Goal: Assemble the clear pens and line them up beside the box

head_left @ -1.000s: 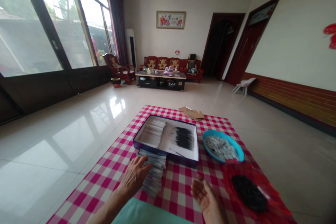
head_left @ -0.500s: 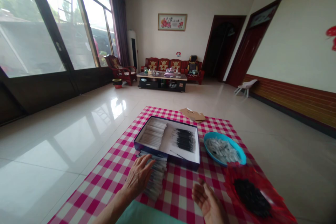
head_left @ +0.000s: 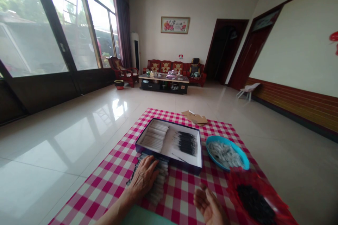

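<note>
The step in hand looks to be straightening or gathering the pale tubes [head_left: 161, 186], and the next move seems to call for fingertips closing cleanly around a single one. They lie directly under the left hand [head_left: 145, 175], jutting out toward its nine and four o'clock, with the shallow box [head_left: 194, 170] at one o'clock; whether those fingers pinch any cannot be told, while the right hand [head_left: 208, 202], at four o'clock, is loosely curled, apparently with nothing in it.
</note>
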Motion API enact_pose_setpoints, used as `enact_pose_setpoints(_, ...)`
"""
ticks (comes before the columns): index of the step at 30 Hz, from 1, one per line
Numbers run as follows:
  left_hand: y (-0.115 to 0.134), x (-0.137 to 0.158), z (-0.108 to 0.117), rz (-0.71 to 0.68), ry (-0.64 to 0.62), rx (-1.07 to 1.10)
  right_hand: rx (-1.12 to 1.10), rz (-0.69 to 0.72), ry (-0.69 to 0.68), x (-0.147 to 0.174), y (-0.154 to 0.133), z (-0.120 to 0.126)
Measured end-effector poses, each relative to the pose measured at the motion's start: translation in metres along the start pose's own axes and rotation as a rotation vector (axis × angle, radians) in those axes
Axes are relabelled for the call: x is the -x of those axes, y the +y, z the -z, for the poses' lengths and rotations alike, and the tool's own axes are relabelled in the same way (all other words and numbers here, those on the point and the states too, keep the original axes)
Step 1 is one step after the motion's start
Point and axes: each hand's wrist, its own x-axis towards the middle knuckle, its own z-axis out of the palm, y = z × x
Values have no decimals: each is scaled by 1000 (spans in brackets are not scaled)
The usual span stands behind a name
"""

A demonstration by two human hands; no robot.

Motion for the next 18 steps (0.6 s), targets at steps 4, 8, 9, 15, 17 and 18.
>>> enact_pose_setpoints(4,-2,-1,-3,-8,5,-15,-10,-7,-4,4,-3,-4)
enact_pose_setpoints(8,-6,3,-7,-12,36,-59,-33,11,-41,9,-4,-8)
enact_pose_setpoints(9,-7,4,-7,-17,46,-62,-36,20,-44,10,-4,-9)
enact_pose_setpoints(15,18,-9,0,-74,125,33,-23,63,-22,11,-2,-14)
enact_pose_setpoints(17,38,-18,4,-97,102,90,2,72,-8,9,-1,-13)
enact_pose_setpoints(18,48,-23,6,-106,76,121,14,70,-6,9,-1,-13)
